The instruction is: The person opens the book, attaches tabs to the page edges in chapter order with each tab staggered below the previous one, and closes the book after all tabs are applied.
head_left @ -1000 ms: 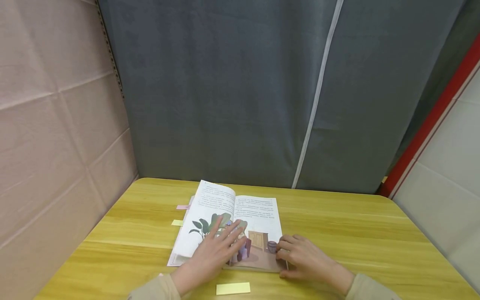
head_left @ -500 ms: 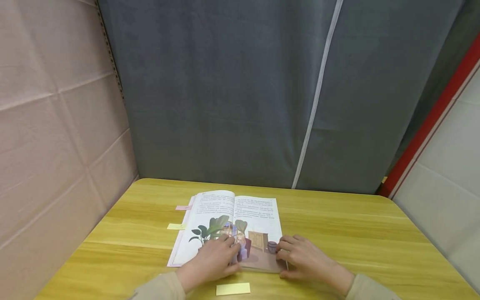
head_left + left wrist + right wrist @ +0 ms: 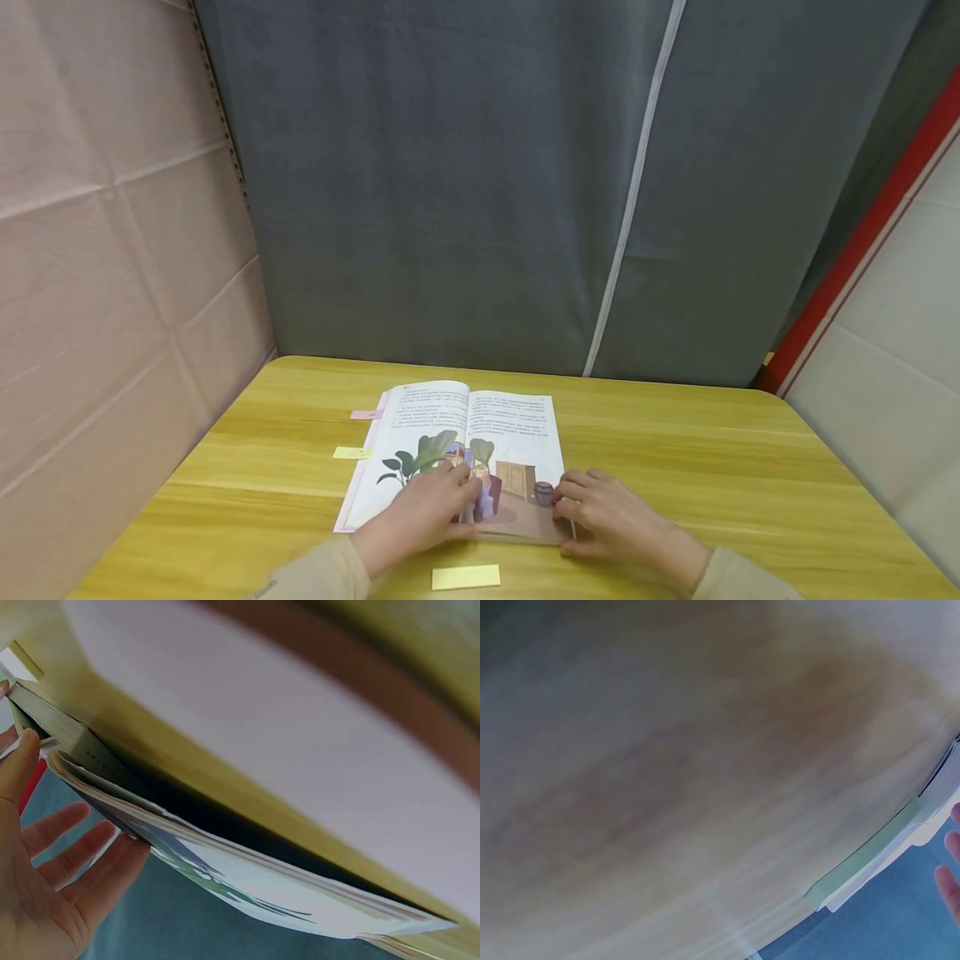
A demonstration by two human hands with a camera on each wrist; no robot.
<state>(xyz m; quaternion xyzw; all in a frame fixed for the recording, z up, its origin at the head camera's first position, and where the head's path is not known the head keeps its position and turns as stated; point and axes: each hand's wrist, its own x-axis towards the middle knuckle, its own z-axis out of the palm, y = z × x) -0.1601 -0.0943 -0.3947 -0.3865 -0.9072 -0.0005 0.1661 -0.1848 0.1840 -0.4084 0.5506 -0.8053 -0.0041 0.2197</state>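
An illustrated book lies spread on the table, text above and a painted room scene below on both pages. My left hand rests over the lower part near the spine, its fingers bent a little and touching the paper, the thumb at the bottom edge. In the left wrist view the fingertips of that hand press on the page, around nothing. My right hand holds the lower right corner, fingers on top and thumb at the near edge. Only some fingertips show in the right wrist view.
A pink tab and a yellow tab stick out from the book's left side. A yellow paper strip lies on the wooden table in front of the book. A grey curtain hangs behind.
The raised left page has come down flat, showing more of the yellow tab. My left hand has drawn its spread fingers in toward the spine. My right hand stays at the corner.
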